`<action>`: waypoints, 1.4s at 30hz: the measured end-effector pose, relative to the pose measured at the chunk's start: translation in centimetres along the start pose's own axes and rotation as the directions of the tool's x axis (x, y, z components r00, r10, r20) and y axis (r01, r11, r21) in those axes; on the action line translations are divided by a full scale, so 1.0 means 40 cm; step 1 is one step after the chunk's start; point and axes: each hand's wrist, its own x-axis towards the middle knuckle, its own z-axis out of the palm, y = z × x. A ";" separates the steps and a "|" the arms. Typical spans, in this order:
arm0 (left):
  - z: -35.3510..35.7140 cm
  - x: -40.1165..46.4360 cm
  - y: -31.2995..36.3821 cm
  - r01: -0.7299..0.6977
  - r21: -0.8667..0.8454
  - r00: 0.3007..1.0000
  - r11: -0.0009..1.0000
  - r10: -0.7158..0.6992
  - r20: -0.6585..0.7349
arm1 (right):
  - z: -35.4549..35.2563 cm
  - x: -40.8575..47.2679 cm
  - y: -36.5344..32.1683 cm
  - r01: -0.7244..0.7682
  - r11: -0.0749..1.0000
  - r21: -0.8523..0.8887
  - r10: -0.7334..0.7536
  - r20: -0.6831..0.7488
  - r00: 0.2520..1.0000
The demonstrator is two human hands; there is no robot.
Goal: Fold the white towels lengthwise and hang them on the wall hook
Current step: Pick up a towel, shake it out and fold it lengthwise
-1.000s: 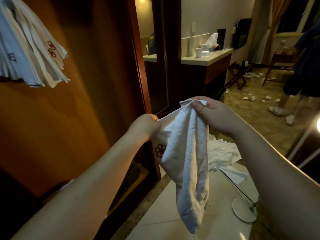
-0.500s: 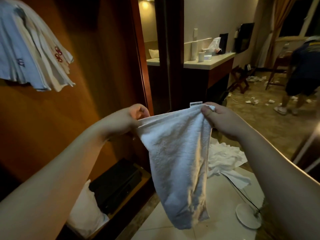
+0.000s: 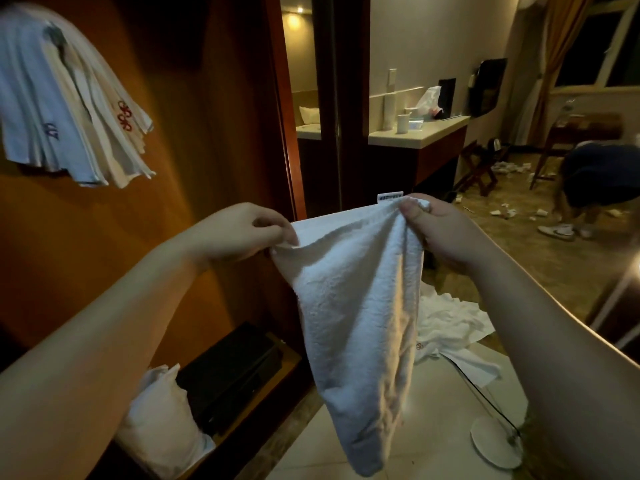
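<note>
A white towel (image 3: pixel 353 306) hangs in front of me, held by its top edge and narrowing toward the floor. My left hand (image 3: pixel 239 232) pinches its left top corner. My right hand (image 3: pixel 440 230) grips the right top corner, where the cloth is bunched and a small label sticks up. Several folded white towels (image 3: pixel 65 109) with red and blue marks hang from the wooden wall at the upper left; the hook itself is hidden behind them.
More white towels (image 3: pixel 450 320) lie in a heap on the tiled floor beyond the held one. A round lamp base (image 3: pixel 495 448) with a cable stands at the lower right. A pillow (image 3: pixel 162 420) and black case (image 3: pixel 228 372) sit in the wardrobe bottom. A person (image 3: pixel 595 178) bends over at the far right.
My hands moved apart, spreading the towel's top edge wide, then my right hand bunched its corner. The view shifted slightly, showing more of the wardrobe bottom.
</note>
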 end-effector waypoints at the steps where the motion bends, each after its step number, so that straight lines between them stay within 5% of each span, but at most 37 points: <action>1: -0.003 -0.003 -0.001 -0.013 0.017 0.999 1.000 0.013 0.047 | -0.001 0.002 0.000 -0.007 1.000 0.007 0.007 0.002 1.000; 4: 0.021 0.009 -0.009 -0.130 0.375 0.991 0.918 0.104 0.090 | -0.005 0.007 0.006 -0.012 1.000 -0.009 0.012 0.027 1.000; 6: 0.035 0.023 -0.011 -0.145 0.485 0.985 0.862 0.171 -0.009 | -0.011 0.015 0.004 -0.007 0.997 -0.077 0.012 0.058 0.998; 8: 0.019 0.024 -0.010 -0.103 0.382 0.976 0.918 0.167 -0.139 | -0.030 0.025 -0.010 -0.004 0.992 -0.128 0.013 0.071 0.997; 10: -0.018 0.018 -0.009 -0.090 0.092 0.959 0.992 0.111 -0.260 | -0.058 0.033 -0.031 0.024 0.993 -0.113 -0.019 0.040 0.999; 13: -0.038 0.009 0.007 -0.258 -0.450 0.938 0.855 0.111 -0.327 | -0.067 0.041 -0.052 0.097 0.990 -0.103 -0.105 -0.082 0.991; 18: 0.006 0.026 -0.019 -0.218 -0.282 0.913 0.934 0.093 -0.397 | -0.015 0.036 -0.006 0.029 0.996 -0.087 -0.030 -0.014 0.999; 22: -0.006 0.029 -0.023 -0.378 -0.570 0.870 0.729 0.069 -0.488 | 0.016 0.042 -0.019 0.036 0.993 0.112 -0.028 -0.071 0.997; 25: 0.023 0.032 -0.020 -0.427 -0.630 0.836 0.648 0.018 -0.548 | 0.042 0.055 -0.027 0.048 0.985 0.164 -0.029 -0.117 0.993; 30: 0.069 0.032 -0.002 -0.490 -0.448 0.641 0.748 -0.039 -0.767 | 0.076 0.064 -0.060 0.097 0.987 0.129 -0.063 -0.241 0.969; 34: 0.080 0.030 0.011 -0.507 -0.265 0.536 0.820 0.059 -0.842 | 0.091 0.068 -0.078 0.112 0.984 0.139 -0.063 -0.316 0.947; 37: 0.068 0.032 0.022 -0.496 -0.313 0.571 0.810 0.034 -0.820 | 0.093 0.071 -0.085 0.111 0.984 0.142 -0.052 -0.367 0.929; 42: 0.063 0.034 0.000 -0.316 -0.647 0.879 0.694 -0.042 -0.474 | 0.083 0.084 -0.082 0.098 0.983 0.155 -0.032 -0.382 0.924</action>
